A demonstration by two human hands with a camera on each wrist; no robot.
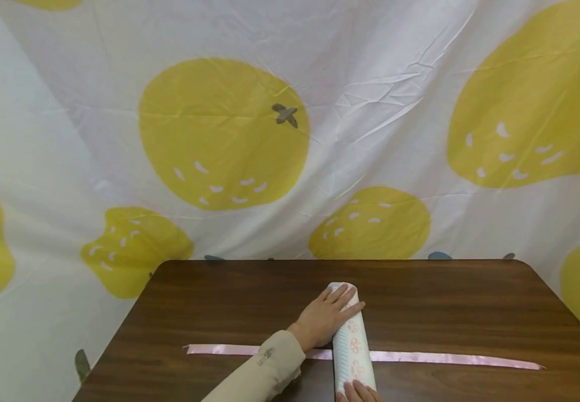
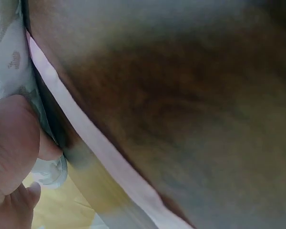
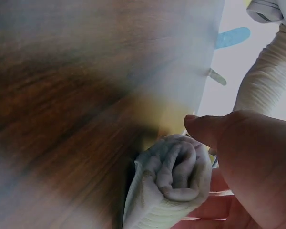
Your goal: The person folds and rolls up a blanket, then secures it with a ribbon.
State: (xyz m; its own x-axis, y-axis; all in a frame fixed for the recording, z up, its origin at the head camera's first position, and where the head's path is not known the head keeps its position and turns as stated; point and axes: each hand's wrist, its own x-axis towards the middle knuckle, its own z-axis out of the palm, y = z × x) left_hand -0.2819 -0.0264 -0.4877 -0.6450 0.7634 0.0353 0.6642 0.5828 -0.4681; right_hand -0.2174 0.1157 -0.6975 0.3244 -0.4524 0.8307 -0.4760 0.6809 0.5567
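Observation:
A rolled-up white quilted pad (image 1: 354, 346) with pinkish-orange round prints lies lengthwise on the table. Its near end (image 3: 178, 176) shows folded layers in the right wrist view. A pink satin ribbon (image 1: 435, 358) runs crosswise beneath the roll and sticks out on both sides. My left hand (image 1: 320, 318) rests across the roll's far part, fingers spread over the top. Over the near end lie the fingers of my right hand (image 1: 359, 392), cut off by the frame's bottom. Seen from the right wrist, the thumb is beside the roll's edge.
The dark wood-grain table (image 1: 219, 301) has rounded far corners. Right behind its far edge hangs a white curtain (image 1: 370, 123) with yellow fruit prints. A beige sleeve (image 1: 264, 365) covers the left arm, which crosses over the ribbon's left part.

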